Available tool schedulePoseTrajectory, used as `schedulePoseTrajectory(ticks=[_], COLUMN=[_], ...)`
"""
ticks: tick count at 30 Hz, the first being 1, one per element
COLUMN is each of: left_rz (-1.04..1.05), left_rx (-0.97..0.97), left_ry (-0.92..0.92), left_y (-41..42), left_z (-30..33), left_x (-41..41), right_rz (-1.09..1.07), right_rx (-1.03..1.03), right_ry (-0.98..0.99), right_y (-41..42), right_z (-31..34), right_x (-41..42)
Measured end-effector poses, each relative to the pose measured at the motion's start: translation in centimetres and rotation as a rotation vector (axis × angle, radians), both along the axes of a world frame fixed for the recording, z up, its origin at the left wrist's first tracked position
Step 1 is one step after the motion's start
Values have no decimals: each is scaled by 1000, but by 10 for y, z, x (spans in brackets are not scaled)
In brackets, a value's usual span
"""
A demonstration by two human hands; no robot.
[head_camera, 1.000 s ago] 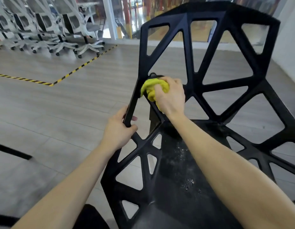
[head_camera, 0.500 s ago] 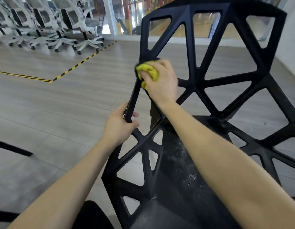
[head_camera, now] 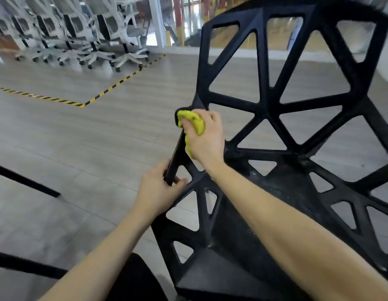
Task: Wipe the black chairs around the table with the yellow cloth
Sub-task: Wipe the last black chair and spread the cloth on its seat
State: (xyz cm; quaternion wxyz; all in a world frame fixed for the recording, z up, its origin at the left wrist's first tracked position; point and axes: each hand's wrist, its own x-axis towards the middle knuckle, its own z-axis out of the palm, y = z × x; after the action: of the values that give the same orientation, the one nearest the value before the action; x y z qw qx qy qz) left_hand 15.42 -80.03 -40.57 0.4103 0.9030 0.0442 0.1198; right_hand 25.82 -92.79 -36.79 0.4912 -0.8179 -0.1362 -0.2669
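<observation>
A black chair (head_camera: pixel 264 109) with a frame of triangular openings fills the right half of the view, its dusty seat below my right forearm. My right hand (head_camera: pixel 205 137) is closed around a bunched yellow cloth (head_camera: pixel 193 123) and presses it against the left edge of the chair, where the backrest meets the slanted side bar. My left hand (head_camera: pixel 158 192) grips that same side bar lower down, thumb wrapped around it.
A row of white office chairs (head_camera: pixel 84 35) stands at the back left behind yellow-black floor tape (head_camera: pixel 114 85). A thin black bar (head_camera: pixel 25 181) crosses the grey floor at left, and another dark bar (head_camera: pixel 25 266) lies at bottom left. A glass wall is behind the chair.
My right hand went up the chair's left edge with the cloth, then slid back down to about where it started. The left hand kept its grip on the side bar.
</observation>
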Motion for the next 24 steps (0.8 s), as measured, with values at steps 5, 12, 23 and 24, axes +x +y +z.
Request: schedulePoseTrajectory(ticks=[5,12,23,24], left_rz=[4,16,0,-9], left_rx=[-31,-17,25,28], left_ry=[59,35,-6,1], left_y=[3,11,12,12], left_z=[5,1,0,0], left_x=[16,30,32,32], right_rz=[99,252,353,318], right_rx=[-75,-69,-161,-180], right_ry=[-74,-68,-28,-3], right_y=[-13,-8,-29,-33], right_z=[15,-22,-43,-38], right_x=[18,-27,-42,-30])
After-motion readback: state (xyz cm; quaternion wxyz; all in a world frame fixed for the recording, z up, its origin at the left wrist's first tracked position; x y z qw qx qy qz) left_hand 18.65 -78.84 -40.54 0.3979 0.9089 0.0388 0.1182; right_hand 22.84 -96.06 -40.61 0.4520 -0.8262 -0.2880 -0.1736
